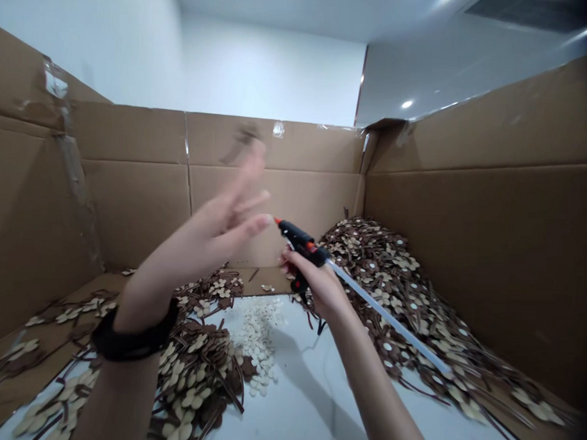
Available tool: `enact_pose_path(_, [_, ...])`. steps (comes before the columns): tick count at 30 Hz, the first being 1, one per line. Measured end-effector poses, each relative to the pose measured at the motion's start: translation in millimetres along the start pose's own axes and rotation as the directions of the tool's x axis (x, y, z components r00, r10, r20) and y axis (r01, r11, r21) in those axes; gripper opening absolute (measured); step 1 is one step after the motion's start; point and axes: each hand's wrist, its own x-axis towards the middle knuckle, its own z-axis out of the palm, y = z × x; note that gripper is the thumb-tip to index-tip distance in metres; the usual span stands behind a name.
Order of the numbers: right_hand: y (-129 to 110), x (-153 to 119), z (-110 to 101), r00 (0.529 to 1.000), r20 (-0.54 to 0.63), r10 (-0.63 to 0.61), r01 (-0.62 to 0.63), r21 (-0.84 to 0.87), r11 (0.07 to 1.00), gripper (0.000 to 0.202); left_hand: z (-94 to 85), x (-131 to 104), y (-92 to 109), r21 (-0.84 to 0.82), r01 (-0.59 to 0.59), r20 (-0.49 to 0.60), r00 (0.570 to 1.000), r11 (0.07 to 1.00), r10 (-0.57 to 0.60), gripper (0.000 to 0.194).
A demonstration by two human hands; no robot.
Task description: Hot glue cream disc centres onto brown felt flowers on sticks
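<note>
My right hand (315, 278) is wrapped around the handle of a black glue gun (300, 238) with an orange nozzle, which points up and to the left. A long translucent glue stick (389, 318) extends from its back end. My left hand (231, 211), smeared by motion, is raised to the left of the nozzle with its fingers stretched out and apart. A blurred brown flower piece (248, 135) shows at its upper fingertips; whether it touches them I cannot tell. Below that hand lies a heap of cream and brown flower pieces (196, 370) with thin stems.
Cardboard walls (147, 134) enclose the white work surface (287, 399) on the left, back and right. Small white discs (260, 347) are scattered in its middle. A large pile of flower pieces with white dots (383, 274) leans against the right wall.
</note>
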Motion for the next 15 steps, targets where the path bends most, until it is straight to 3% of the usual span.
enact_pose_path(3, [1, -4, 10, 0.985, 0.166, 0.036, -0.021, -0.092, 0.996, 0.029, -0.6, 14, -29, 0.214, 0.007, 0.264, 0.962, 0.977, -0.065, 0.039])
enact_pose_path(5, [-5, -8, 13, 0.983, 0.181, 0.031, -0.006, -0.136, 0.991, 0.027, -11.5, 19, -66, 0.402, 0.060, 0.211, 0.965, 0.914, -0.156, 0.041])
enact_pose_path(7, [-11, -11, 12, 0.989, 0.149, 0.019, 0.003, -0.146, 0.989, 0.027, -25.8, 18, -109, 0.690, 0.166, 0.113, 0.937, 0.705, -0.331, 0.040])
enact_pose_path(11, [-14, -11, 3, 0.995, 0.102, -0.022, 0.034, -0.118, 0.992, 0.028, -44.4, 0, -186, 0.793, 0.274, 0.108, 0.816, 0.544, -0.568, 0.030])
enact_pose_path(15, [-11, -8, -4, 0.997, 0.052, -0.055, 0.060, -0.096, 0.994, 0.028, -51.5, -22, -239, 0.872, 0.339, 0.060, 0.641, 0.352, -0.766, 0.019])
